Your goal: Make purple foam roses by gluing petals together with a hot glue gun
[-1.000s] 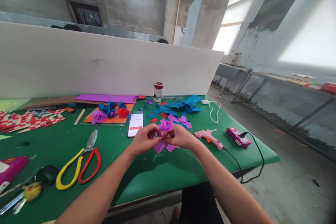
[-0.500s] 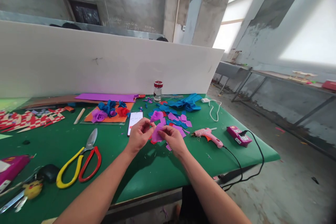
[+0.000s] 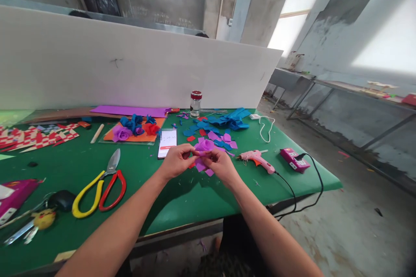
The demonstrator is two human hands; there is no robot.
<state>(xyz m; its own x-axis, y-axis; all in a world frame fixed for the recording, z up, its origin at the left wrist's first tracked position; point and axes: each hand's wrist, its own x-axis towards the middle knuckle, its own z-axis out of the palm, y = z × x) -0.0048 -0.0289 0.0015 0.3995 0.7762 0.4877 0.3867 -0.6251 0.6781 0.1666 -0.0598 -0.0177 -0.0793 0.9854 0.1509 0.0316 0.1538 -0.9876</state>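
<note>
Over the middle of the green table, my left hand (image 3: 178, 161) and my right hand (image 3: 221, 165) meet fingertip to fingertip. Both pinch a purple crepe-paper petal (image 3: 203, 154), its edge drawn between thumbs and forefingers. Just behind the fingertips shows a purple paper rose (image 3: 204, 144); whether it rests on the table or is held cannot be made out. Loose purple petals (image 3: 227, 139) and blue paper pieces (image 3: 232, 120) lie beyond my right hand. A phone (image 3: 167, 140) lies beside my left hand. The pink glue gun (image 3: 258, 159) rests to the right.
Yellow-and-red scissors (image 3: 112, 181) lie left, near keys with a yellow figure charm (image 3: 44, 219). Finished paper flowers (image 3: 138, 127) sit on an orange sheet. A lidded glass jar (image 3: 195, 106) stands before the white partition (image 3: 146, 69). A purple power block (image 3: 295, 160) and cables are at right.
My hands have closed in on each other, and the petal, earlier spread below the rose, is now pinched between both hands. The view has tipped slightly downward.
</note>
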